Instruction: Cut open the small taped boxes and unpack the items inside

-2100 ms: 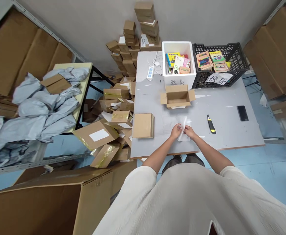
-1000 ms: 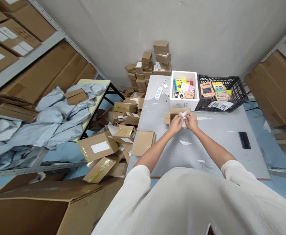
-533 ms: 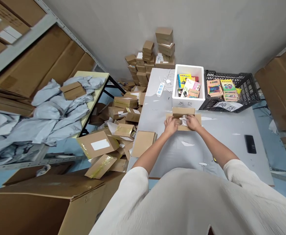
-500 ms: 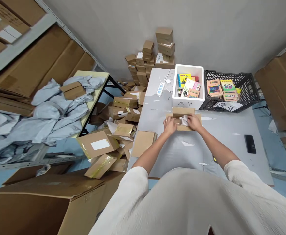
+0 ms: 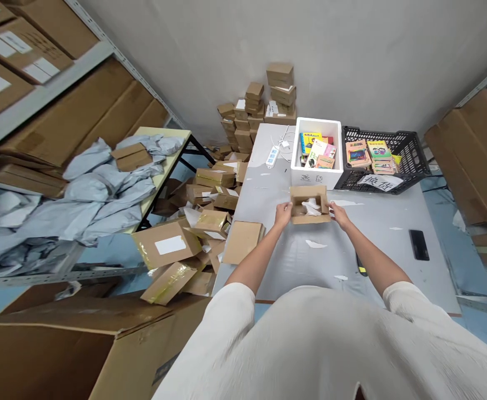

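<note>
A small open cardboard box [image 5: 310, 219] is held between my two hands over the grey table, its open top facing me. Crumpled white paper [image 5: 311, 206] lies inside it. My left hand [image 5: 284, 214] is closed on the box's left side, and my right hand [image 5: 340, 214] pinches the right side. Behind the box stands a white foam box [image 5: 316, 178] with several books in it. Beside that, a black plastic crate [image 5: 410, 180] also holds books.
A black phone [image 5: 418, 245] lies on the table [image 5: 376, 222] at right. A closed cardboard box [image 5: 243, 243] sits at its left edge, and a power strip [image 5: 272, 156] farther back. Left of the table is a heap of taped cartons [image 5: 168, 244]; grey mailing bags [image 5: 89, 183] cover another table.
My hands have come out from inside the box to its outer left and right sides. The side flaps no longer stick out. The view has shifted slightly.
</note>
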Action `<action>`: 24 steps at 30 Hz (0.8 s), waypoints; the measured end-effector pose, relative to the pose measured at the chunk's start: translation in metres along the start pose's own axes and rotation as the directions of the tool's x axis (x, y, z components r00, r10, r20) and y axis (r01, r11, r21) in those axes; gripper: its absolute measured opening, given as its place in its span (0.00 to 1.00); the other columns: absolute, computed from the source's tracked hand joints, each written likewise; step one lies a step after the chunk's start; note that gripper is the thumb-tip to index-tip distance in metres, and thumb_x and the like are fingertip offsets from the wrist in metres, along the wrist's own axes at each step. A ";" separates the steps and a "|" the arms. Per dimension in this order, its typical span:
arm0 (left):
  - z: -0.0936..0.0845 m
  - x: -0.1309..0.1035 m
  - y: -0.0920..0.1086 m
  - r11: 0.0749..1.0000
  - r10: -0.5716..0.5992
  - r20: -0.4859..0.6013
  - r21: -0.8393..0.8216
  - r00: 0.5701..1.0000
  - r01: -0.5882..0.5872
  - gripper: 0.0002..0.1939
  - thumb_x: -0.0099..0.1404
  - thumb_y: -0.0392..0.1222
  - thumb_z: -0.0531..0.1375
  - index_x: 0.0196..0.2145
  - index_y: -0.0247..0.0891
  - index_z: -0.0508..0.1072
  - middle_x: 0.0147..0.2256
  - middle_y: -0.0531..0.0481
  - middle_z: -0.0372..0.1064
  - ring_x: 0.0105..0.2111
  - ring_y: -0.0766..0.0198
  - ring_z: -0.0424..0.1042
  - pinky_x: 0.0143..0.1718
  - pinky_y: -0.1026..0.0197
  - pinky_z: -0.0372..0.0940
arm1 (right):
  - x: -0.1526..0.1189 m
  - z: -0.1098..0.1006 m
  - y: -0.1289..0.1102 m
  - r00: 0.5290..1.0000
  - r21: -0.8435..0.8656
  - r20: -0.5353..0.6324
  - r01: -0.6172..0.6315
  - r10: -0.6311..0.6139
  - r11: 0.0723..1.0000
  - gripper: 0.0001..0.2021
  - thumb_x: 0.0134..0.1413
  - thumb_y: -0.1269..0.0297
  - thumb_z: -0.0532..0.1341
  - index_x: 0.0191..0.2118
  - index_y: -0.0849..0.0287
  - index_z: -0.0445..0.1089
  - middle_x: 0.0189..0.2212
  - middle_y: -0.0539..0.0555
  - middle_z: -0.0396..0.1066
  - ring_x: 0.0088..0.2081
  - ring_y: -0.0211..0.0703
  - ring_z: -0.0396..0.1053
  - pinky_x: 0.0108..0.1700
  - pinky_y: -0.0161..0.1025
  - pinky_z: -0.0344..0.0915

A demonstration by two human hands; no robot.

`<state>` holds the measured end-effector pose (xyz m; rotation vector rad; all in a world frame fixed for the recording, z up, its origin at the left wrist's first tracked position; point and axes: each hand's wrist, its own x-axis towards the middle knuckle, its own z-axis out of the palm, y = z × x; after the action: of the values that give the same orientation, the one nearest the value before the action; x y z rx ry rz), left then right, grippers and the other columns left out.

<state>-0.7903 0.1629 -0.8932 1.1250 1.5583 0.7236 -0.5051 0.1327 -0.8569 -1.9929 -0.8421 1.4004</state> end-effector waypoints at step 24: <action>-0.067 -0.102 -0.002 0.995 0.037 -0.275 0.094 0.961 -0.012 0.20 0.77 0.49 0.59 0.60 0.41 0.79 0.65 0.39 0.65 0.68 0.53 0.67 0.74 0.52 0.58 | -0.048 0.064 -0.023 0.927 -0.150 0.247 0.325 -0.283 0.934 0.33 0.66 0.32 0.57 0.54 0.54 0.84 0.63 0.58 0.78 0.63 0.59 0.74 0.70 0.56 0.66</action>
<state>-0.8523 0.0740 -0.8364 1.1489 1.8310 0.8623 -0.5826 0.1169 -0.8310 -1.7577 -1.3703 1.4162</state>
